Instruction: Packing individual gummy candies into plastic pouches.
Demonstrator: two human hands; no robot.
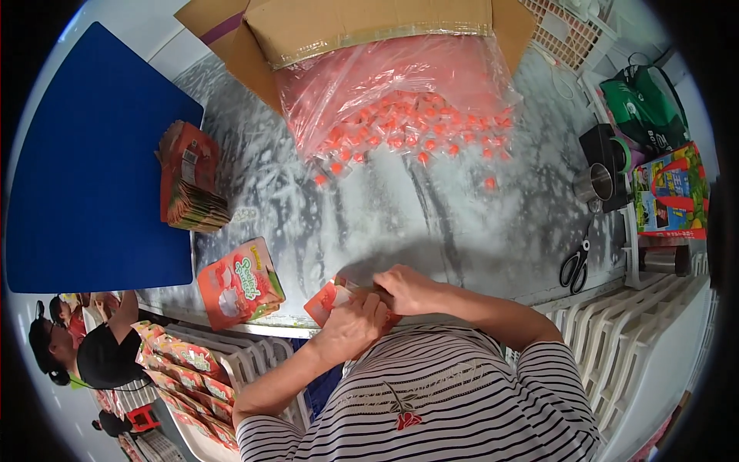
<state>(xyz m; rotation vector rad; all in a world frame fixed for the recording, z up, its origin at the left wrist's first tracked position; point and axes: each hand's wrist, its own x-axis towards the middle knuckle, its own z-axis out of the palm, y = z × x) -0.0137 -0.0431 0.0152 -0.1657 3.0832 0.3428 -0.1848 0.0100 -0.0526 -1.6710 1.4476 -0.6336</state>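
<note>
At the table's front edge, close to my body, both hands are closed on a red pouch [322,302]. My left hand [358,322] wraps over its middle and hides much of it. My right hand [404,289] pinches at its right side, with the fingertips partly hidden. Left of my hands lies a stack of red printed pouches [240,285]. Farther off, small red wrapped candies [423,127] spill from a clear plastic bag [369,73] in an open cardboard box [369,23].
A blue panel [100,169] stands at the left beside bundled pouches [192,185]. Black scissors [574,266], a metal cup [594,183] and a tape roll [622,154] sit at the right. White crates [608,331] flank me; a tray of filled pouches [188,377] and other people are lower left.
</note>
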